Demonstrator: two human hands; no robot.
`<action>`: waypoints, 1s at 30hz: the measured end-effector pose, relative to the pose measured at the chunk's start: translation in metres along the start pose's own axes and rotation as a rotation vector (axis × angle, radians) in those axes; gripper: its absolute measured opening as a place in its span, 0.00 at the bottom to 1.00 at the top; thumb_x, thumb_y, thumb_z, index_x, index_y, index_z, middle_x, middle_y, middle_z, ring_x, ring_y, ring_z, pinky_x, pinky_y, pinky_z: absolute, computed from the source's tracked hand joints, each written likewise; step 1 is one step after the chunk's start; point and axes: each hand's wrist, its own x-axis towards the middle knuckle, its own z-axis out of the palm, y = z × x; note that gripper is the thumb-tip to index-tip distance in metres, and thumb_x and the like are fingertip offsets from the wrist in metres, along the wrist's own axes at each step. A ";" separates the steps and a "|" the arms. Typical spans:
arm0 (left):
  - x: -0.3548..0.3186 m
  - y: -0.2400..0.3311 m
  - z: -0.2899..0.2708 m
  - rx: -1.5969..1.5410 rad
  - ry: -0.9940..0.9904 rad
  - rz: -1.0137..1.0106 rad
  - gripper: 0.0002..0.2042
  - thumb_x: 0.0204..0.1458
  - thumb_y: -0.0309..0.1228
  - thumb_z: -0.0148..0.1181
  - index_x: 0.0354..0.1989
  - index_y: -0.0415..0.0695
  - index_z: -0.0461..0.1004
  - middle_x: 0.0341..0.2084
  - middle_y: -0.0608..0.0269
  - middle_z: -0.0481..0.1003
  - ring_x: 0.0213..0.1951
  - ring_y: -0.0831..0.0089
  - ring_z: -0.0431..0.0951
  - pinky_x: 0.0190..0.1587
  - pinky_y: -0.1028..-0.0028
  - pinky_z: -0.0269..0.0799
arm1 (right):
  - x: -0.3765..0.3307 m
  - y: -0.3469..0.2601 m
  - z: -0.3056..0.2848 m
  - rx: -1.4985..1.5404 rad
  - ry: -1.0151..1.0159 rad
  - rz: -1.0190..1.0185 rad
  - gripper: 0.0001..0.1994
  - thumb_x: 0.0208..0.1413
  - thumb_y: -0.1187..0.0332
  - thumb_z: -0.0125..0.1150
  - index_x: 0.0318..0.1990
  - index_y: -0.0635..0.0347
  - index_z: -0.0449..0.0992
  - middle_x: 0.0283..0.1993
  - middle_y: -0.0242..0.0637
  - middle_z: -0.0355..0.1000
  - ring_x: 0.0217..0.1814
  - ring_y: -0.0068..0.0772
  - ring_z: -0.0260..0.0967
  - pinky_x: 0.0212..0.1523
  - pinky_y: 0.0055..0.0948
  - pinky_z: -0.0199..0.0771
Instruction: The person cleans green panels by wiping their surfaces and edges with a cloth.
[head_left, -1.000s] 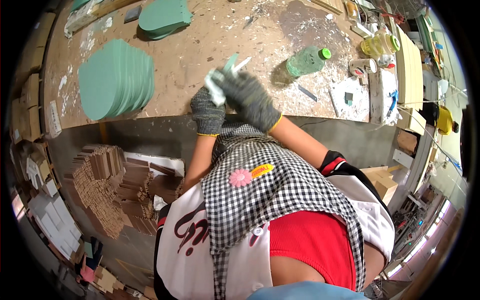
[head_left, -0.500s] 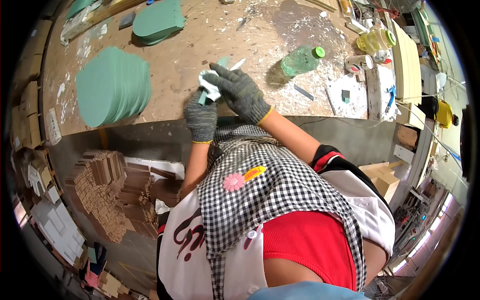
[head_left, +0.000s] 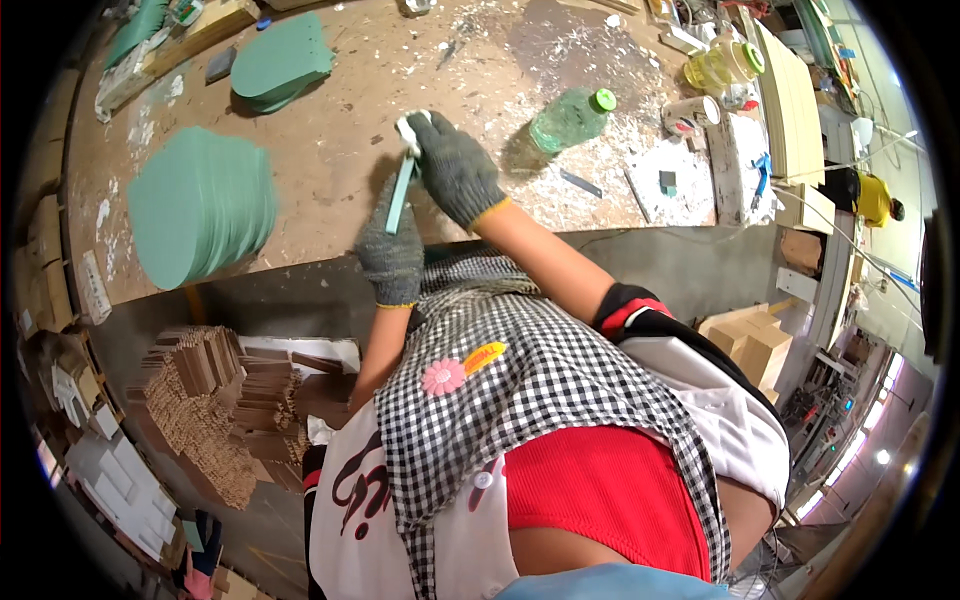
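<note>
My left hand (head_left: 390, 252), in a grey knitted glove, is closed around a narrow pale green strip (head_left: 402, 196) that slants up over the table's near edge. My right hand (head_left: 456, 172), gloved alike, pinches a crumpled white cloth (head_left: 407, 130) against the strip's upper end. Part of the strip's top is hidden by the cloth and fingers. Left of my hands stands a fanned stack of green rounded panels (head_left: 190, 208). Farther back lies a smaller pile of the same green panels (head_left: 282, 62). A green-capped clear bottle (head_left: 568, 122) stands to the right.
The worn brown table (head_left: 335, 190) carries white flecks and a thin metal strip (head_left: 581, 183). At its right are a paint-smeared white board (head_left: 665, 200), a cup (head_left: 690, 115) and a yellow bottle (head_left: 718, 66). Brown slats (head_left: 205, 400) are stacked on the floor at left.
Both hands have shifted slightly; the right hand and cloth are now at the strip's upper end. More of the green strip shows, standing more upright. The whole view has shifted a little.
</note>
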 end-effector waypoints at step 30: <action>0.009 -0.042 -0.024 -0.236 -0.151 0.091 0.17 0.59 0.27 0.60 0.56 0.33 0.74 0.48 0.56 0.79 0.46 0.71 0.76 0.53 0.71 0.71 | -0.103 0.105 -0.044 -0.015 0.181 0.033 0.18 0.55 0.71 0.63 0.55 0.55 0.75 0.58 0.51 0.71 0.59 0.54 0.68 0.58 0.46 0.70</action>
